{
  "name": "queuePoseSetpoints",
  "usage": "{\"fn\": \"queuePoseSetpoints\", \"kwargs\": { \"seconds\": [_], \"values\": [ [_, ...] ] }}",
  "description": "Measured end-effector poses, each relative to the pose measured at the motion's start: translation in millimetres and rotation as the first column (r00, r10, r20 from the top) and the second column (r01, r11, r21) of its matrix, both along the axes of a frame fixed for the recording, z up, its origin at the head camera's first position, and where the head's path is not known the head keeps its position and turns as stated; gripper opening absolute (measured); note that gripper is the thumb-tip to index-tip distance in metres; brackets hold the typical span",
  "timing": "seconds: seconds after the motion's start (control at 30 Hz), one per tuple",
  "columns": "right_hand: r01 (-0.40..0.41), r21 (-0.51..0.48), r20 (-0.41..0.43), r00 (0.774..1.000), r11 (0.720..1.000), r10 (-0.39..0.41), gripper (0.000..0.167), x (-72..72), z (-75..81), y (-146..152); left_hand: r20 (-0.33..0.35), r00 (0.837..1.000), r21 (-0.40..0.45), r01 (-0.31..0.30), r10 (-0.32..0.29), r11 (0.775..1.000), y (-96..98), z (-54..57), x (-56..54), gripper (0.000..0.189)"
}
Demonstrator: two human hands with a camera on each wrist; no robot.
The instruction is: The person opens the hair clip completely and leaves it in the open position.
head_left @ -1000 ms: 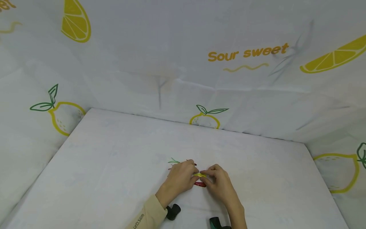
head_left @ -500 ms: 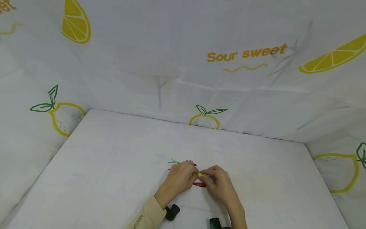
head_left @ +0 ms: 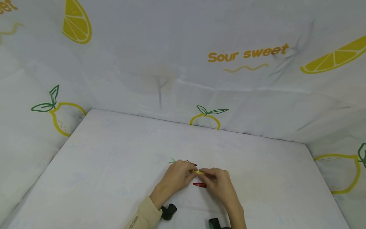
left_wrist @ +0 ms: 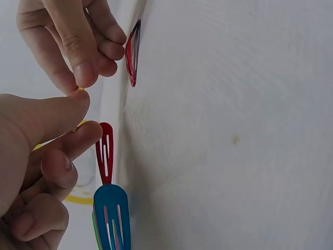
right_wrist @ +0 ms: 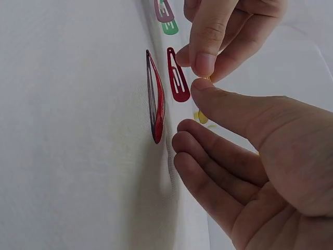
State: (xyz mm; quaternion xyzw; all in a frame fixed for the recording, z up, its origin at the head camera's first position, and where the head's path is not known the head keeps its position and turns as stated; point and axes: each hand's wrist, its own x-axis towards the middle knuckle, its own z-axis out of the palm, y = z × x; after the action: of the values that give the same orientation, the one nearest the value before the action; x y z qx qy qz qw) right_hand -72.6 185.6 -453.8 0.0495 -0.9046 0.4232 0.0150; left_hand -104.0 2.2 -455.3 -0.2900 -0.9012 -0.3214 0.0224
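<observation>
Between my two hands is a small yellow snap hair clip (head_left: 198, 172), mostly covered by fingertips in every view. My left hand (head_left: 175, 175) pinches its left end between thumb and fingers. The other end is pinched by my right hand (head_left: 218, 179), whose remaining fingers curve loosely in the right wrist view. Just below the hands lies a red snap hair clip (head_left: 199, 184), its frame bowed apart in the right wrist view. A second red clip (right_wrist: 182, 94) lies flat beyond it. In the left wrist view a blue clip (left_wrist: 112, 208) lies near the left hand.
Green (right_wrist: 169, 27) and purple (right_wrist: 164, 13) clips lie farther along, partly hidden by the left hand in the head view. Two black cylindrical pieces (head_left: 169, 212) show by the wrists. The white table (head_left: 114, 152) meets a lemon-printed cloth (head_left: 177, 63) behind.
Both hands have shifted slightly away from me with the yellow hair clip, the left also a little leftward. More of the red clip below them is visible.
</observation>
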Motion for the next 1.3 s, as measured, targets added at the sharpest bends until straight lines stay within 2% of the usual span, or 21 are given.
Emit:
{"fn": "queuePoseSetpoints", "kwargs": {
  "seconds": [0.13,0.3,0.57,0.87,1.03,1.3],
  "values": [
    [0.010,-0.013,-0.019,1.000,1.000,-0.010,0.016,0.6,0.1,-2.2,0.011,1.000,0.051,0.004,-0.005,0.999,-2.9,-1.1,-0.9,0.010],
    [-0.004,-0.026,-0.092,0.996,1.000,0.001,0.018,1.3,-0.1,-4.9,0.022,0.999,0.104,0.021,-0.023,0.994,-7.7,-1.2,-2.1,0.010],
    [-0.068,-0.053,-0.233,0.971,0.996,0.053,0.015,-0.2,-1.4,-8.6,0.010,0.999,0.150,0.046,-0.048,0.988,-15.5,0.5,-3.8,0.009],
    [-0.088,-0.077,-0.293,0.954,0.993,0.062,0.017,-1.6,-3.1,-12.8,-0.080,0.995,0.181,0.067,-0.053,0.981,-21.9,-2.3,-2.9,0.008],
    [-0.100,-0.074,-0.324,0.944,0.992,0.071,0.020,-1.9,-4.1,-15.7,-0.133,0.991,0.171,0.054,-0.032,0.984,-23.7,-3.9,-2.1,0.005],
    [-0.050,-0.034,-0.381,0.924,0.998,0.034,0.024,-1.7,-9.1,-22.4,-0.207,0.978,0.168,0.060,-0.025,0.984,-26.9,-5.8,-1.8,0.006]
  ]
}}
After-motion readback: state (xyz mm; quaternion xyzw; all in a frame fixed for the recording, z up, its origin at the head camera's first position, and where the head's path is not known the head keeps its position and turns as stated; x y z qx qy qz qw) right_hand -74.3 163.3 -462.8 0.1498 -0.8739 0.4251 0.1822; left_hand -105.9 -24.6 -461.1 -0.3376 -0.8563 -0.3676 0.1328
